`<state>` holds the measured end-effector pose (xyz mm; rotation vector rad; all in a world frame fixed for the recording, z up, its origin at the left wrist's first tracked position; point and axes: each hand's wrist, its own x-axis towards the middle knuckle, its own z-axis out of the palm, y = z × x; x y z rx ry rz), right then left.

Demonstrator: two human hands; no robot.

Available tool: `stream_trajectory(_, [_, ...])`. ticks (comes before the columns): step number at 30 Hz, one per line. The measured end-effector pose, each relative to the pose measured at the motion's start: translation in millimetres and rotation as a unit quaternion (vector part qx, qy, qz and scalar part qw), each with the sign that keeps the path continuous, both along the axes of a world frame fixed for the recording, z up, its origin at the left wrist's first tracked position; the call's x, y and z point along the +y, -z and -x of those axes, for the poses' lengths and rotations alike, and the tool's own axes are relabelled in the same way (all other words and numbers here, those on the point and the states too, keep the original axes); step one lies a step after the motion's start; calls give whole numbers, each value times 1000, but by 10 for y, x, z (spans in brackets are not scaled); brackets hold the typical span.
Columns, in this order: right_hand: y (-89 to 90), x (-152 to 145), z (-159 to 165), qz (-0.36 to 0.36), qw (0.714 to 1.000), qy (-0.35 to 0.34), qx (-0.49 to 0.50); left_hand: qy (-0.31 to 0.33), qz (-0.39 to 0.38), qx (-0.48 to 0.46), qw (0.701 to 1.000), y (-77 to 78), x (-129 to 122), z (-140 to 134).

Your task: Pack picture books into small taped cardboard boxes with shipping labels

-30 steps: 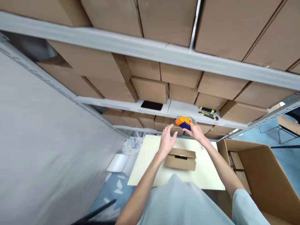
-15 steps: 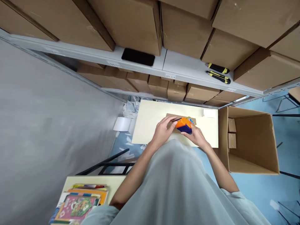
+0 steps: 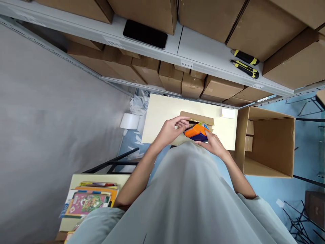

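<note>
An orange-and-blue tape dispenser (image 3: 196, 130) partly hides the brown cardboard box (image 3: 200, 118).

Cream surface (image 3: 162, 106): cardboard box (image 3: 200, 118) midway along, partly hidden; white box-like item (image 3: 228, 113) near the far right corner. Grey shelf (image 3: 203, 45) beyond: black smartphone (image 3: 145, 34) flat, two black-and-yellow utility knives (image 3: 245, 57) side by side, cardboard cartons (image 3: 210, 20) behind. Second pale surface (image 3: 76, 179), near left: piled picture books (image 3: 87, 203).

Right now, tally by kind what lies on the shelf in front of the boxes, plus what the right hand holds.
Black phone, on the shelf: 1
Black-and-yellow cutters, on the shelf: 2
Orange-and-blue tape dispenser, in the right hand: 1
Total: 4
</note>
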<state>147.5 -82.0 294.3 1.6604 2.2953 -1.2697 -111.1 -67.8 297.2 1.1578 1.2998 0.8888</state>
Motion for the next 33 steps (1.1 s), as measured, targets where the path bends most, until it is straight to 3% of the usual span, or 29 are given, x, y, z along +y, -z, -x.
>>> stream_trajectory(11, [-182, -36, 114, 11, 999, -28, -26, -17, -48, 54, 997, 73, -206, 65])
stream_trajectory(17, [-328, -1, 177, 58, 994, -53, -78, -39, 18, -23, 999, 281, -318, 127])
stream_trajectory(24, [-567, 150, 164, 134, 989, -57, 1, -68, 84, -108, 988, 516, -372, 209])
stream_trajectory(29, [-680, 382, 284, 142, 987, -71, -16, -103, 78, -142, 981, 618, -261, 206])
stream_trajectory(33, [-792, 538, 288, 193, 979, -54, -28, -141, 76, -162, 974, 698, -174, 381])
